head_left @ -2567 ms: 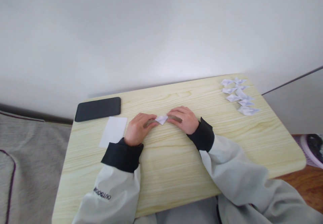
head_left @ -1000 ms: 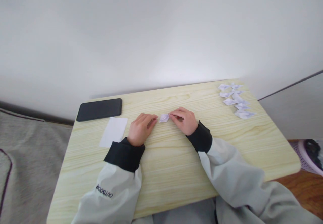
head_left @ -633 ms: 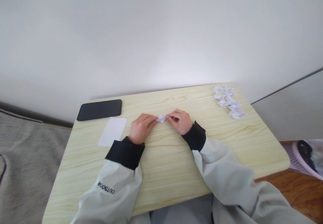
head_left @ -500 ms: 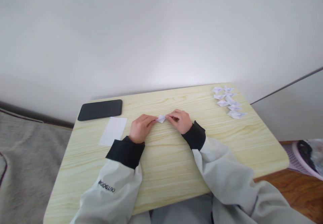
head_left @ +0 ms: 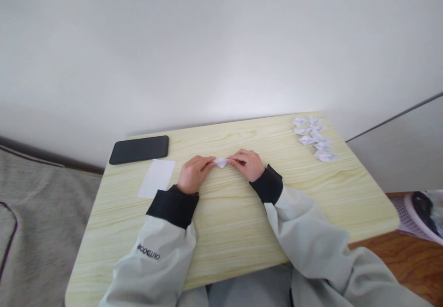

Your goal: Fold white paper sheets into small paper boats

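White folded-paper diamond [head_left: 221, 162], pinched between hands [head_left: 192, 174] [head_left: 251, 165], wood-grain tabletop [head_left: 235, 224]

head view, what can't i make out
All in the head view:
Folded paper: ends hidden by left hand and right hand.
White sheet: near right corner hidden by left cuff.
Purple basket: cut off by right edge.
Paper shapes, far right: creases too small.

Reads OUTDOOR [head_left: 148, 252] in dark capitals on the pale grey left sleeve [head_left: 148, 274], toward seven o'clock in the head view. Appears upside down to the camera, running from the first O at the four o'clock end to the R at the ten o'clock end. Sits toward seven o'clock from the black cuff [head_left: 173, 207].
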`<state>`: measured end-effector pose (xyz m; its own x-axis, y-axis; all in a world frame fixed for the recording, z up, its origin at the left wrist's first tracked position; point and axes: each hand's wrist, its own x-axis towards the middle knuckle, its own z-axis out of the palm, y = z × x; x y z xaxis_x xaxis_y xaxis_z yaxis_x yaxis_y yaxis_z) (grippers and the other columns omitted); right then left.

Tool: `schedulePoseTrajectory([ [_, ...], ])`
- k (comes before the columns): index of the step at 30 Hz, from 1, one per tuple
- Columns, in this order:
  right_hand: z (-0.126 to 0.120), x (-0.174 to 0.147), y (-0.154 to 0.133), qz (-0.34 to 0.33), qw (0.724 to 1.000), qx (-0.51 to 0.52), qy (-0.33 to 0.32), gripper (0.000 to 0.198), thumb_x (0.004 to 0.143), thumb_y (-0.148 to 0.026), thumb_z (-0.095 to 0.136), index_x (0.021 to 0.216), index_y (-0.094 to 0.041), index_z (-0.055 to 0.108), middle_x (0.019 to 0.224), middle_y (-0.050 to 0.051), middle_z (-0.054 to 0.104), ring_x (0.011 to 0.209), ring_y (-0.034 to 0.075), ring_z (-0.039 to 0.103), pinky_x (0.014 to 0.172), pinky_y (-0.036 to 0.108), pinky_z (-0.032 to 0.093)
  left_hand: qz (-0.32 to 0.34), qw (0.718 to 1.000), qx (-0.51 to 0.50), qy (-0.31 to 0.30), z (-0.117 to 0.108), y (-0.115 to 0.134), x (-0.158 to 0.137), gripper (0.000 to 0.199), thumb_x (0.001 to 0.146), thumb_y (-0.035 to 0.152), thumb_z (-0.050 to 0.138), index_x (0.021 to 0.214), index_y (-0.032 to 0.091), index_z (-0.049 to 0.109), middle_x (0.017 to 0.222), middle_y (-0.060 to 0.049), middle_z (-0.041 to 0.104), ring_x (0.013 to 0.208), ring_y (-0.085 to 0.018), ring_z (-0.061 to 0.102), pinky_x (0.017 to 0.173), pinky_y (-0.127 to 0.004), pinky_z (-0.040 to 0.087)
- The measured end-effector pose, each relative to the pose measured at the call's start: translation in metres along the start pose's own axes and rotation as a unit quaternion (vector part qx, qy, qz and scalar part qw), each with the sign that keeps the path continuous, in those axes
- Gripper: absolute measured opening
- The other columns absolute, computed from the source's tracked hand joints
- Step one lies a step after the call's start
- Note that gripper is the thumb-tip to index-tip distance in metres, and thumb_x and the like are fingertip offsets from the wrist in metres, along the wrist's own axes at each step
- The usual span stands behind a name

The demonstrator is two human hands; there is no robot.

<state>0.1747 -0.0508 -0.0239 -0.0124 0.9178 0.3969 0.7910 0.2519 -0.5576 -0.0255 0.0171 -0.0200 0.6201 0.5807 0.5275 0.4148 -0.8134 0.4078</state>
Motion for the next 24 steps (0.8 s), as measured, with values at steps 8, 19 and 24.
schedulePoseTrajectory([
  [8, 0.0002, -0.0002, -0.0005, 0.012, 0.999, 0.034, 0.013, 0.019, 0.082, -0.034, 0.061, 0.082, -0.019, 0.073, 0.075, 0.003, 0.066, 0.056, 0.008, 0.055, 0.059, 0.021, 0.042, -0.037, 0.999, -0.001, -0.017, -0.0025, -0.0004, 0.0010, 0.025, 0.084, 0.039, 0.056, 0.090, 0.018, 0.067, 0.082, -0.005, 0.071, 0.076, -0.017, 0.063, 0.071, -0.029, 0.051],
  [19, 0.0005, -0.0001, -0.0045, 0.011, 0.999, 0.027, 0.044, 0.018, 0.083, -0.029, 0.059, 0.079, -0.019, 0.073, 0.071, 0.003, 0.066, 0.054, 0.009, 0.054, 0.057, 0.021, 0.043, -0.017, 0.997, 0.061, -0.050, -0.0040, -0.0018, 0.0019, 0.020, 0.086, 0.033, 0.054, 0.093, 0.023, 0.070, 0.110, -0.004, 0.067, 0.104, -0.022, 0.056, 0.090, -0.040, 0.046],
  [24, -0.0015, -0.0002, -0.0022, 0.036, 0.995, 0.014, 0.089, 0.019, 0.083, -0.027, 0.057, 0.077, -0.017, 0.073, 0.070, 0.004, 0.066, 0.059, 0.011, 0.056, 0.058, 0.023, 0.044, -0.004, 0.984, 0.120, -0.130, 0.0016, 0.0070, 0.0041, 0.033, 0.088, 0.035, 0.048, 0.118, 0.025, 0.060, 0.131, -0.004, 0.053, 0.124, -0.029, 0.042, 0.100, -0.048, 0.038],
])
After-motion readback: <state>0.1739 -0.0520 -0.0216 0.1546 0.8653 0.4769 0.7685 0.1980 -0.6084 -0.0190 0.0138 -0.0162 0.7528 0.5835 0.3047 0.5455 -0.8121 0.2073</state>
